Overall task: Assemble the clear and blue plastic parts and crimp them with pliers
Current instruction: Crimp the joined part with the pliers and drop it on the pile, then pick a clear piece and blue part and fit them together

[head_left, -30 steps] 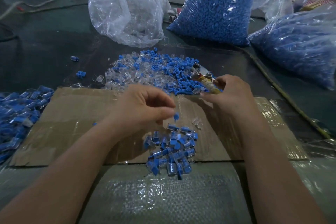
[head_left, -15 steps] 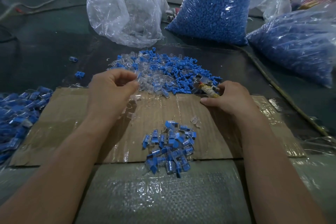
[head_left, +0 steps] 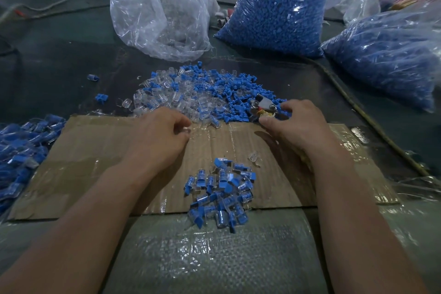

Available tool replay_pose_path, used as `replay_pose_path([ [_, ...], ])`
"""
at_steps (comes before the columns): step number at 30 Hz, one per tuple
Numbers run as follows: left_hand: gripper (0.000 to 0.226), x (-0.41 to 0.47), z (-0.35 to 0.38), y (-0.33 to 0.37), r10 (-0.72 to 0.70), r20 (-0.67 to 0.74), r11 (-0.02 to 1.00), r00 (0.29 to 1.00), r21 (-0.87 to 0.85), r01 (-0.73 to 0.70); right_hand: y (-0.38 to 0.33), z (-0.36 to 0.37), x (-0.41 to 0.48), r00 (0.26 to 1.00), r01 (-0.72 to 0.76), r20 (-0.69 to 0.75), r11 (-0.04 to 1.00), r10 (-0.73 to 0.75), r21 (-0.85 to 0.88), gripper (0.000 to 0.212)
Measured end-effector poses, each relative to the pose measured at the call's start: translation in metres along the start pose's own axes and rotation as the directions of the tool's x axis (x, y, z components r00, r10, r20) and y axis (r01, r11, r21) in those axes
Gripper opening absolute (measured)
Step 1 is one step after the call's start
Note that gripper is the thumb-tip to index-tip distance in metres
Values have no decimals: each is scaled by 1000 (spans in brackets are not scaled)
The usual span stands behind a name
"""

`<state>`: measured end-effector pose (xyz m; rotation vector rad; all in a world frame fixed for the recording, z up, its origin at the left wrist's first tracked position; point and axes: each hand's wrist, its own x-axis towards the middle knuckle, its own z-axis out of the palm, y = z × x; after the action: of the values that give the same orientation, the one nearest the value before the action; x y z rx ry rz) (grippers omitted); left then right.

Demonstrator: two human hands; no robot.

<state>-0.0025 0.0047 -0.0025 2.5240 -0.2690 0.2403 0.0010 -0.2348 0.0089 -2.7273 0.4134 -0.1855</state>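
Blue-and-clear assembled pieces [head_left: 219, 196], small heap done on cardboard [head_left: 90, 157]; far larger loose parts pile [head_left: 202, 95] beyond not yet joined; left hand [head_left: 157, 137] pinches a clear part [head_left: 186, 130] at its edge, right hand [head_left: 296, 126] grips the pliers [head_left: 263, 108].

Matt corrugated cardboard [head_left: 95, 162]; glossy crinkled plastic bag [head_left: 160, 12].

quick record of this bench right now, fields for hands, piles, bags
left hand: pinches a clear part at the near edge of the loose pile
right hand: grips pliers at that pile's right edge
loose pile: mixed clear and blue parts, beyond the cardboard
finished pile: across the cardboard's near edge, between the arms
bags: clear bag, two blue bags, at the back
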Motion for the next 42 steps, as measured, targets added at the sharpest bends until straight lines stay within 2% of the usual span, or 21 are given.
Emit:
replay_pose_path([
  [2, 24, 0, 0, -1, 5, -24, 1000, 1000, -29, -5, -10, 0, -4, 978, 142, -167, 985, -125, 96, 51],
  [4, 25, 1, 0, -2, 0, -39, 997, 999, -77, -3, -24, 1, -10, 934, 306, -241, 940, -265, 151, 35],
  [7, 22, 2, 1, -1, 5, -54, 992, 999, -125, -12, -39, 12, -18, 886, 463, -118, 873, -449, 152, 28],
  [10, 25, 1, 0, -1, 30, -61, 994, 998, -99, -36, -44, 24, -17, 856, 516, -11, 853, -517, 84, 32],
  [15, 26, 0, -2, 1, 14, -136, 986, 991, -161, -36, -47, 33, -13, 853, 519, 89, 855, -515, -23, 42],
  [17, 23, 0, -2, 3, 13, -163, 979, 986, -199, -46, -47, 33, -13, 856, 512, 117, 858, -504, -44, 37],
  [26, 22, -1, -3, 4, 91, -190, 971, 978, -199, -129, -44, 31, -10, 871, 479, 116, 878, -478, 18, 20],
  [30, 20, -2, -2, 6, 74, -196, 954, 978, -272, -127, -44, 29, -10, 871, 489, 33, 871, -491, 50, 19],
  [34, 10, -3, -3, 7, 24, -148, 904, 989, -420, -85, -46, 23, -18, 881, 473, -120, 838, -458, 274, 15],
  [36, 16, -3, -4, 7, -12, -137, 851, 991, -522, -62, -49, 20, -23, 893, 444, -140, 791, -427, 420, 10],
  [42, 11, -3, -5, 8, -108, -44, 719, 993, -694, 48, -60, 13, -37, 916, 341, -132, 563, -378, 753, 24],
])
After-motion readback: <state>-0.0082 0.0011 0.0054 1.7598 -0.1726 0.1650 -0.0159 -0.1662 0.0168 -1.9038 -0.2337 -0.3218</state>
